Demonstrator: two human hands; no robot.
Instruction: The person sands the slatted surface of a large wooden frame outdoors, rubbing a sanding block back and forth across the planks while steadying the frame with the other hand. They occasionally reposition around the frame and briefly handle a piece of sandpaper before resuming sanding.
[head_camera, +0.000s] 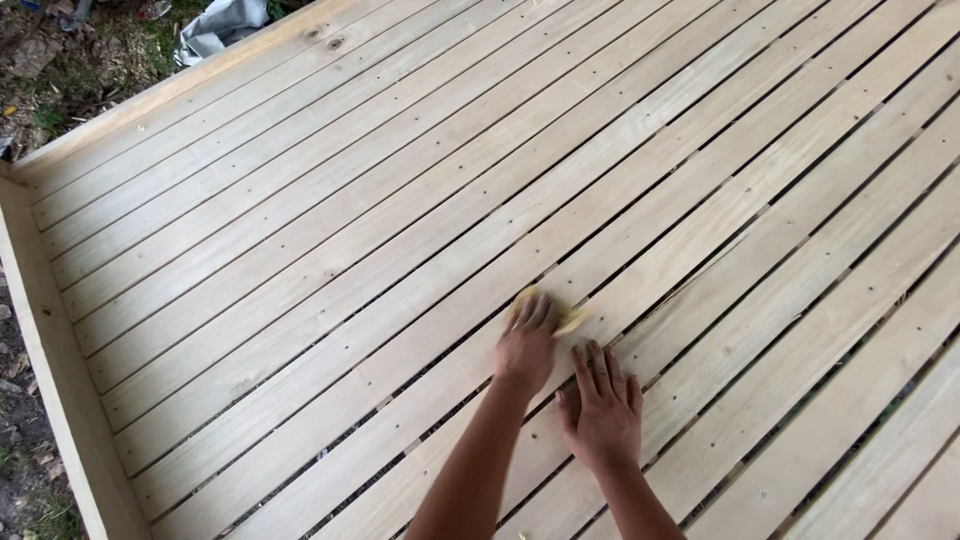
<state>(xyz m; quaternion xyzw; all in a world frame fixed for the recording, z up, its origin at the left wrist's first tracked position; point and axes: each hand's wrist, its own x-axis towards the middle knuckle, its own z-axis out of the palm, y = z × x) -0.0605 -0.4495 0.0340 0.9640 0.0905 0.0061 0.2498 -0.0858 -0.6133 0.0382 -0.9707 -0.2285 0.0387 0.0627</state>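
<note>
Nearest the camera, two bare forearms reach up from the bottom edge onto a pale wooden deck (300, 250) of long slats that run diagonally across the view, with dark gaps between them and rows of small screw heads. The right hand (603, 410) lies flat on a slat, palm down, fingers spread and pointing away from the person; it grips nothing and simply rests on the wood. Just beside it, slightly farther out, the left hand (527, 342) presses down on a small yellowish pad (570, 318), which looks like a folded piece of sandpaper, though its exact kind cannot be told. The fingers cover most of the pad, and only its far corner and right edge peek out past the fingertips. The pad lies on a slat near the middle of the deck, trapped between the palm and the wood. The two hands are close together but do not touch.

Farther out, the slats carry on bare to a raised border board (60, 370) that frames the deck along its left side and far edge. Beyond that edge lies rough ground (70, 60) with dirt, dry litter and patches of grass, and a crumpled grey sheet (215, 28) lies at the top of the view.
</note>
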